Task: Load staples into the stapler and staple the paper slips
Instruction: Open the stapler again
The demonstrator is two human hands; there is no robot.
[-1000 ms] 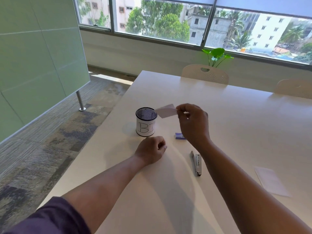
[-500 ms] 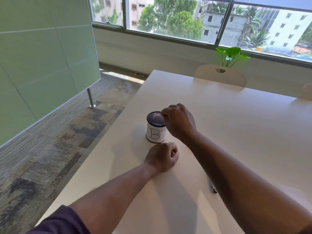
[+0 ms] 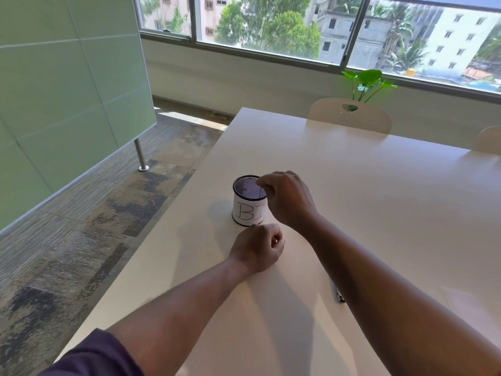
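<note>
A pale desk (image 3: 366, 185) fills the right and lower frame, with a green partition (image 3: 62, 99) at upper left and a white chair (image 3: 349, 115) at its far edge. Near the frame's centre stands a mesh cup (image 3: 248, 202) wrapped in a label. The right hand (image 3: 287, 199) hovers at the cup's rim, fingers curled together; whether they pinch anything I cannot tell. The left hand (image 3: 257, 248) rests just below the cup, loosely fisted, holding nothing. The stapler (image 3: 339, 295) barely peeks out beside the right forearm, lower right, near a paper slip (image 3: 461, 302).
</note>
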